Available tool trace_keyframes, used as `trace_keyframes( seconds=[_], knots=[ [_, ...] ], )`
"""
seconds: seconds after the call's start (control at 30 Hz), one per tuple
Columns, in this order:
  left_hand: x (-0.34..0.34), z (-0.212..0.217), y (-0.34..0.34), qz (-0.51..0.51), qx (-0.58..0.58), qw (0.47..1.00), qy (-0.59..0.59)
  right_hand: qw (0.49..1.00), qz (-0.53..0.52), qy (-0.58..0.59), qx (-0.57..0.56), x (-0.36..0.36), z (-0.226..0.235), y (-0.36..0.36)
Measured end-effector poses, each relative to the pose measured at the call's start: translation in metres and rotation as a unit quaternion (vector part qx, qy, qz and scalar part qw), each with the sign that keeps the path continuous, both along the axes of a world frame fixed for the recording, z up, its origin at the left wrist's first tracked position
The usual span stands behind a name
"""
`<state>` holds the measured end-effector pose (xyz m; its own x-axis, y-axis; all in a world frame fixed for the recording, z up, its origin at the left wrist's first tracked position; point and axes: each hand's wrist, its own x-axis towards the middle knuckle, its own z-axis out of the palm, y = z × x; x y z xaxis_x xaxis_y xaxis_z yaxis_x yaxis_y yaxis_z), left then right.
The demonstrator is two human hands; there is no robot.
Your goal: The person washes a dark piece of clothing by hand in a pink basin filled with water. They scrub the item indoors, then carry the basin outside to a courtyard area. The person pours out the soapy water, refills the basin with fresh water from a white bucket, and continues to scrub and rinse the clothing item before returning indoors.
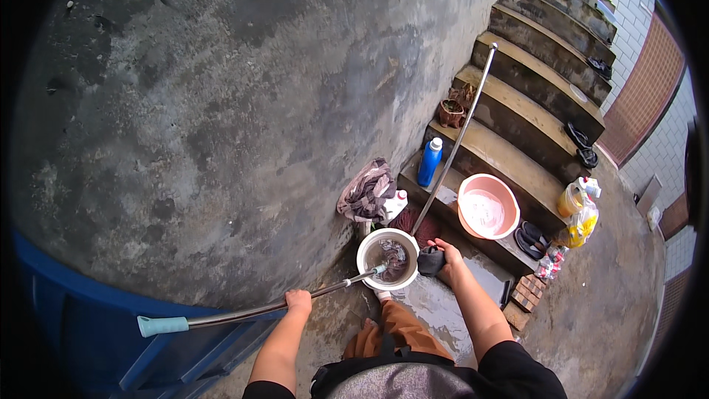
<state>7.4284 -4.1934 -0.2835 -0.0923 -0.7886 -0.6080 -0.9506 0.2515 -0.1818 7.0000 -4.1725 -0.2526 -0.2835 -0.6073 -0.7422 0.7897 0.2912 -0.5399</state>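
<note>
My left hand (298, 301) is closed round the metal pole of a mop (258, 313) with a teal end grip. The pole slants from the lower left into a white bucket (362, 264). At its lower end, a pale teal joint shows over the bucket's rim. Inside, dark wet strands or murky water can be seen; which one I cannot make out. At the bucket's right side, my right hand (452, 260) holds a dark, cloth-like bundle (430, 261), its fingers partly curled about it.
Another mop pole (464, 127) leans across the concrete steps (509, 100). A pink basin (487, 207), blue bottle (430, 162), white jug (396, 207) and draped cloth (367, 191) stand nearby. Sandals (530, 240), bricks (527, 294) and bags (583, 223) lie right; a blue container (81, 310) left.
</note>
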Motion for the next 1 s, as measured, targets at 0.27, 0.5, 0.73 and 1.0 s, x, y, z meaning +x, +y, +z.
trace_keyframes(
  seconds=[0.27, 0.5, 0.73, 1.0],
  knots=[
    [0.007, -0.022, 0.008, 0.006, -0.006, 1.0, -0.023, 0.995, 0.07, -0.067, -0.001, -0.011, -0.035, 0.0],
    [0.03, -0.025, 0.024, -0.026, -0.041, 0.999, -0.025, 0.998, 0.055, -0.004, 0.028, 0.002, -0.023, 0.002],
    [0.03, -0.033, 0.022, -0.011, -0.062, 0.998, -0.024, 0.997, 0.066, -0.011, -0.03, -0.018, -0.053, 0.003],
    [-0.021, 0.01, 0.007, -0.061, -0.15, 0.981, 0.105, 0.992, 0.014, -0.078, -0.1, -0.009, -0.001, -0.002]
  ],
)
